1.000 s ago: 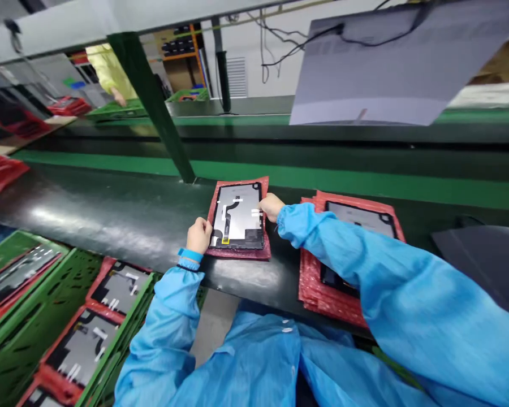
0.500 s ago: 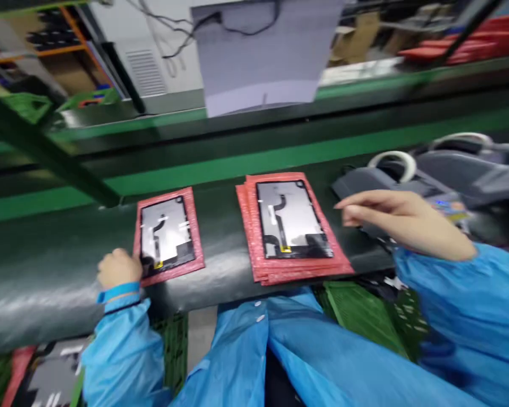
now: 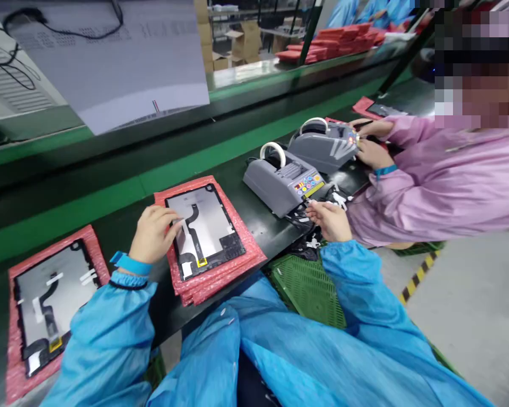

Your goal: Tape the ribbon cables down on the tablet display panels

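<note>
My left hand [image 3: 155, 233] is at the left edge of a flat display panel [image 3: 212, 226], its fingers loosely bent over a white strip and the thumb a little apart. Nothing shows in its grasp. The panel has a dark ribbon cable and a yellow-edged patch, and lies on a stack of pink bubble-wrap sheets [image 3: 248, 261]. At the front of a grey tape dispenser [image 3: 275, 183] my right hand [image 3: 331, 220] pinches what looks like a small piece of tape at its fingertips. On the dispenser sits a white tape roll [image 3: 274, 151].
A second panel [image 3: 74, 288] on pink bubble wrap lies at the left. Beyond the near dispenser, a co-worker's hands [image 3: 373, 152] are at another tape dispenser [image 3: 318, 150]. A green crate [image 3: 307, 288] stands below the bench edge. Red packets [image 3: 339, 42] lie on the back shelf.
The view has swung right. My left hand has left the left panel and is over the stacked one. My right hand has moved to the dispenser's front.
</note>
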Demonstrator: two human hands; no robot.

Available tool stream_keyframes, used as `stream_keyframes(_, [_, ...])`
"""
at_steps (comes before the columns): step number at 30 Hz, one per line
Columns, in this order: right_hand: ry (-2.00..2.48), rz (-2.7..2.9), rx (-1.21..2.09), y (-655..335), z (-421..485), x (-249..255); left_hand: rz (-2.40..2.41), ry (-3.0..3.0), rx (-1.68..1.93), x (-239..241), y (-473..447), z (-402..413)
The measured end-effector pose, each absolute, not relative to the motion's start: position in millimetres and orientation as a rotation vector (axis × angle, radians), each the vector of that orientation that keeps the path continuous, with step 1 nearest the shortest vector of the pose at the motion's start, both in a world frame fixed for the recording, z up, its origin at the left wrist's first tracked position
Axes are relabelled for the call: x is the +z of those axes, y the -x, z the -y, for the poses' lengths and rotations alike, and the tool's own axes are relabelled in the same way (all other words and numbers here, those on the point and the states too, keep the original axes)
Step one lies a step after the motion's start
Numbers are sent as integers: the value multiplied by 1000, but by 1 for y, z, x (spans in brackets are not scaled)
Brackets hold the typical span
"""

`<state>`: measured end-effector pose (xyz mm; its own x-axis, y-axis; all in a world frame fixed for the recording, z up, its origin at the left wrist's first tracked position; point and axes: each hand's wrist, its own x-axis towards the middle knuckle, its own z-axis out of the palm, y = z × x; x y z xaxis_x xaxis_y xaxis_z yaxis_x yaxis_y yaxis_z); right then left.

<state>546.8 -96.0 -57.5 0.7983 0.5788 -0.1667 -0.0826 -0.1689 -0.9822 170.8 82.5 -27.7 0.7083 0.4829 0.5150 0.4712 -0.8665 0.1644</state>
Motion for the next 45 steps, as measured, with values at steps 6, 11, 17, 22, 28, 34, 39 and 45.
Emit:
stream_keyframes(6, [1809,607,189,-518,104,-41,-708,-2826,763,-36,-165,-97])
stream_keyframes(11, [1767,1271,598,-454,59,-2,-499,-2767,579,-50,-169,-109])
stream_keyframes(17, [1857,1702,810,-396,-45,-11,-481,-2765,513,-65,-172,-113])
stream_keyframes(22, [2072,1850,805,-378,-70,-24,-507,-2752,493,-70,-172,-113])
stream_keyframes(28, [2266,1912,707,-367,-68,-13,-504,-2722,494,-73,-172,-115])
stream_keyframes(34, [2284,2044,629,-361,-72,-10,-510,-2735,492,-72,-173,-114])
stream_keyframes(39, [2315,2049,591,-357,-75,-7,-494,-2737,508,-73,-173,-115])
stream_keyframes(45, [2399,1878,563,-369,-93,-3,-485,-2740,502,-72,-172,-116])
